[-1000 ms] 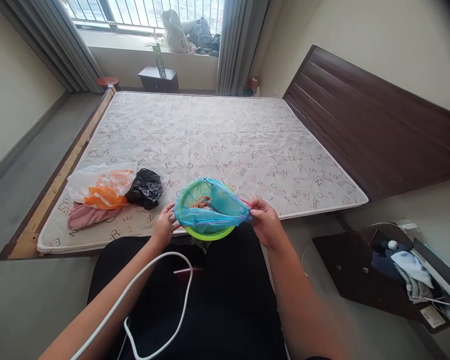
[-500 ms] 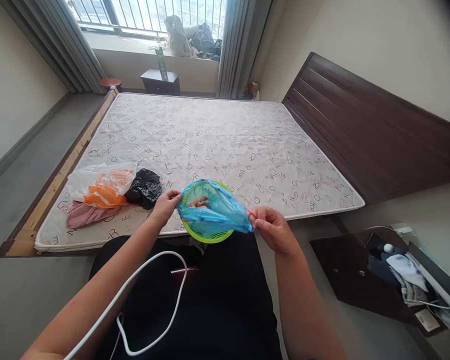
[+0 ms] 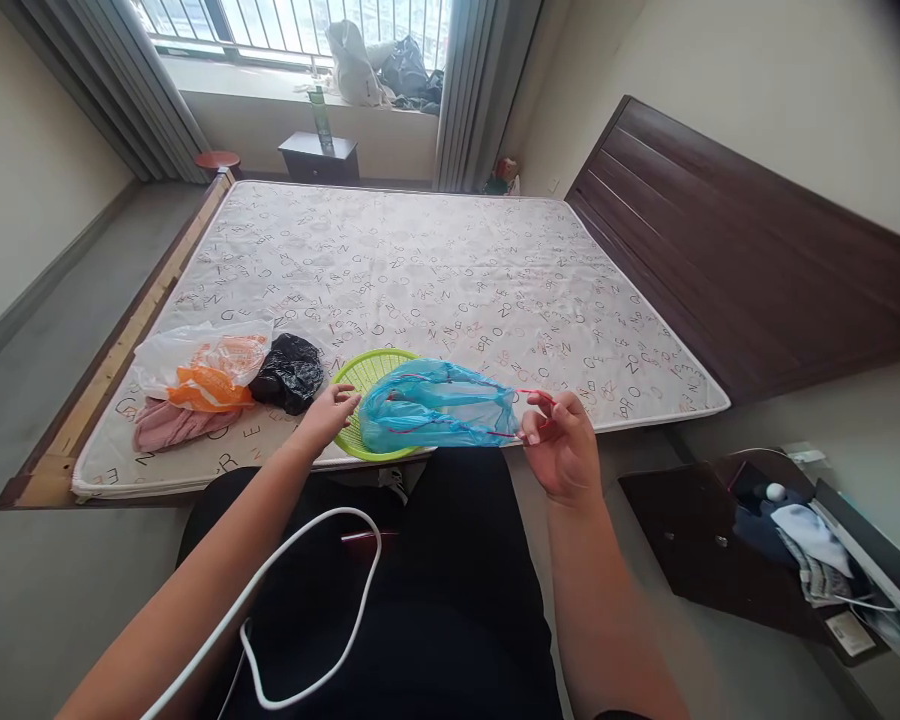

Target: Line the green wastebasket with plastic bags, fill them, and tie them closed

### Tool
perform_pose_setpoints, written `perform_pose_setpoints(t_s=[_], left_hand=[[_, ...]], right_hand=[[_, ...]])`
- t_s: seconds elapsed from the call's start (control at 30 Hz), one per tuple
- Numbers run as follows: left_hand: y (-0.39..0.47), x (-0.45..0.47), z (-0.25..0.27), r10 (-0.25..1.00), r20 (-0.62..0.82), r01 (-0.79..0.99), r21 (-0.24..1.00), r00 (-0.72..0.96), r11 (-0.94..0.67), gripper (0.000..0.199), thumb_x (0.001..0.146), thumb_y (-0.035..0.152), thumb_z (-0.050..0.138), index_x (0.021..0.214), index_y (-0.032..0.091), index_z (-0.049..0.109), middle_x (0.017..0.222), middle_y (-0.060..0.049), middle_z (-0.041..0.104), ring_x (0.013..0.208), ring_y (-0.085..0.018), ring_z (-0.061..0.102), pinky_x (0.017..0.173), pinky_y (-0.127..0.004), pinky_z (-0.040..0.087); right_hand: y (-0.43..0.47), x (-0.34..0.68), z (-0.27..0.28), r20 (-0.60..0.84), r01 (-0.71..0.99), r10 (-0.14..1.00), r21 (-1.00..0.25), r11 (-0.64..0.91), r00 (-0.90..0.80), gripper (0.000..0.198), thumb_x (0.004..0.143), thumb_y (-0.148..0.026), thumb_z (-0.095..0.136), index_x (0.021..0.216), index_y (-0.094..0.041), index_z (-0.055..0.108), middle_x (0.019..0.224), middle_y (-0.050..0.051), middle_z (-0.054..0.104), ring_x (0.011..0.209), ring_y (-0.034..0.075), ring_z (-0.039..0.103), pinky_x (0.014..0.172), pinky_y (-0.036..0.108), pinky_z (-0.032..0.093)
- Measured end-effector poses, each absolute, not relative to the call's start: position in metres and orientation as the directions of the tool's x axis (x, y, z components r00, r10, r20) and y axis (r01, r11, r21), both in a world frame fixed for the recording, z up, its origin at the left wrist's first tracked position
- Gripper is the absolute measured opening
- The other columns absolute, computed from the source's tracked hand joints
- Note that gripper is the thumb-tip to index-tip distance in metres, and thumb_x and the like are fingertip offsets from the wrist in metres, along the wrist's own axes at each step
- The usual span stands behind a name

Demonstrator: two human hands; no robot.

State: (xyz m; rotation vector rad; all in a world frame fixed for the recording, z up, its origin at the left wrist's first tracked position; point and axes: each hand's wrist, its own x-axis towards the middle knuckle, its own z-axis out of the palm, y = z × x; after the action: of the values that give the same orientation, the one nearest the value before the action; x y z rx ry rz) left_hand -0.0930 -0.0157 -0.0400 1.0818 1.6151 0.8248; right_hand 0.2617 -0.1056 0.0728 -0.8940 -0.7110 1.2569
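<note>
My right hand (image 3: pixel 562 445) pinches the red drawstrings (image 3: pixel 536 393) of a translucent blue plastic bag (image 3: pixel 442 408), stretching its mouth sideways to the right. The bag's left part still hangs over a lime-green slotted basket (image 3: pixel 379 362) at the mattress edge, hiding much of it. My left hand (image 3: pixel 326 415) is at the basket's left rim, fingers curled over it. What lies inside the bag is hidden by its folds.
On the mattress (image 3: pixel 420 260), left of the basket, lie a black plastic bag (image 3: pixel 291 372), white and orange plastic bags (image 3: pixel 210 375) and a pink cloth (image 3: pixel 176 428). A white cable (image 3: pixel 270 570) loops before my body. A cluttered dark bedside cabinet (image 3: pixel 705 520) stands right.
My left hand has let go of the bag's edge and is now at the basket rim. My right hand has drawn the bag rightward by its strings, and the basket has shifted left.
</note>
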Motion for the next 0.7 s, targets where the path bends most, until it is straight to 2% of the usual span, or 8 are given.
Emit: perform_pose_setpoints(t_s=[0.07, 0.13, 0.23, 0.3, 0.37, 0.5, 0.6, 0.7], left_hand=[[-0.013, -0.090, -0.050, 0.964, -0.255, 0.472, 0.842, -0.080, 0.262, 0.051, 0.076, 0.046, 0.075, 0.116, 0.016, 0.066, 0.109, -0.014, 0.070, 0.084, -0.022, 0.069, 0.072, -0.033, 0.055], [-0.010, -0.086, -0.055, 0.984, -0.173, 0.601, 0.784, -0.032, 0.157, 0.050, 0.081, 0.045, 0.070, 0.120, 0.015, 0.067, 0.112, -0.017, 0.070, 0.086, -0.024, 0.069, 0.082, -0.038, 0.055], [-0.009, -0.074, -0.051, 0.995, -0.066, 0.648, 0.762, 0.079, -0.001, 0.048, 0.087, 0.045, 0.064, 0.126, 0.017, 0.067, 0.121, -0.016, 0.070, 0.104, -0.028, 0.068, 0.095, -0.041, 0.053], [-0.009, -0.063, -0.044, 0.978, 0.068, 0.656, 0.732, 0.196, -0.183, 0.041, 0.090, 0.045, 0.061, 0.122, 0.021, 0.071, 0.124, -0.013, 0.069, 0.117, -0.029, 0.063, 0.105, -0.042, 0.048], [-0.007, -0.051, -0.040, 0.938, 0.173, 0.663, 0.669, 0.301, -0.336, 0.035, 0.093, 0.043, 0.060, 0.118, 0.023, 0.074, 0.123, -0.011, 0.068, 0.120, -0.029, 0.060, 0.110, -0.042, 0.043], [0.002, -0.031, -0.042, 0.910, 0.173, 0.675, 0.622, 0.378, -0.398, 0.035, 0.092, 0.040, 0.061, 0.119, 0.023, 0.075, 0.122, -0.012, 0.068, 0.116, -0.030, 0.062, 0.105, -0.041, 0.045], [0.012, -0.026, -0.040, 0.931, 0.105, 0.708, 0.621, 0.351, -0.337, 0.023, 0.090, 0.036, 0.061, 0.098, 0.022, 0.077, 0.110, -0.010, 0.070, 0.103, -0.027, 0.065, 0.095, -0.038, 0.049], [0.021, -0.036, -0.021, 0.959, 0.055, 0.749, 0.613, 0.276, -0.251, 0.015, 0.085, 0.036, 0.067, 0.081, 0.022, 0.072, 0.089, -0.007, 0.070, 0.084, -0.023, 0.065, 0.078, -0.032, 0.049]], right_hand=[[-0.107, 0.259, 0.074, -0.039, -0.485, 0.987, -0.874, 0.043, 0.156, 0.031, 0.083, -0.040, 0.074, 0.075, -0.025, 0.047, 0.098, -0.005, 0.073, 0.048, 0.009, 0.046, 0.055, 0.031, 0.045], [-0.109, 0.258, 0.074, -0.056, -0.476, 0.990, -0.879, 0.013, 0.132, 0.031, 0.084, -0.040, 0.071, 0.076, -0.026, 0.045, 0.101, -0.006, 0.073, 0.046, 0.008, 0.043, 0.053, 0.030, 0.044], [-0.110, 0.255, 0.075, -0.072, -0.472, 0.991, -0.881, -0.011, 0.111, 0.032, 0.084, -0.041, 0.070, 0.077, -0.026, 0.043, 0.104, -0.005, 0.074, 0.045, 0.008, 0.042, 0.051, 0.030, 0.043], [-0.110, 0.252, 0.076, -0.067, -0.476, 0.993, -0.880, -0.013, 0.096, 0.033, 0.084, -0.042, 0.069, 0.076, -0.026, 0.042, 0.104, -0.005, 0.074, 0.046, 0.009, 0.044, 0.052, 0.030, 0.043], [-0.111, 0.249, 0.076, -0.060, -0.487, 0.995, -0.873, -0.016, 0.075, 0.032, 0.085, -0.042, 0.069, 0.076, -0.025, 0.043, 0.104, -0.005, 0.073, 0.047, 0.009, 0.046, 0.053, 0.030, 0.044], [-0.112, 0.245, 0.080, -0.066, -0.487, 0.997, -0.873, -0.033, 0.049, 0.033, 0.084, -0.042, 0.070, 0.074, -0.025, 0.042, 0.105, -0.004, 0.073, 0.046, 0.009, 0.045, 0.051, 0.030, 0.044], [-0.113, 0.245, 0.084, -0.059, -0.459, 0.997, -0.888, -0.028, 0.055, 0.035, 0.084, -0.043, 0.069, 0.074, -0.025, 0.041, 0.105, -0.003, 0.073, 0.046, 0.008, 0.044, 0.051, 0.031, 0.044], [-0.112, 0.248, 0.084, -0.044, -0.446, 0.997, -0.895, -0.010, 0.065, 0.034, 0.085, -0.043, 0.067, 0.075, -0.025, 0.040, 0.104, -0.004, 0.073, 0.046, 0.008, 0.045, 0.051, 0.030, 0.044]])
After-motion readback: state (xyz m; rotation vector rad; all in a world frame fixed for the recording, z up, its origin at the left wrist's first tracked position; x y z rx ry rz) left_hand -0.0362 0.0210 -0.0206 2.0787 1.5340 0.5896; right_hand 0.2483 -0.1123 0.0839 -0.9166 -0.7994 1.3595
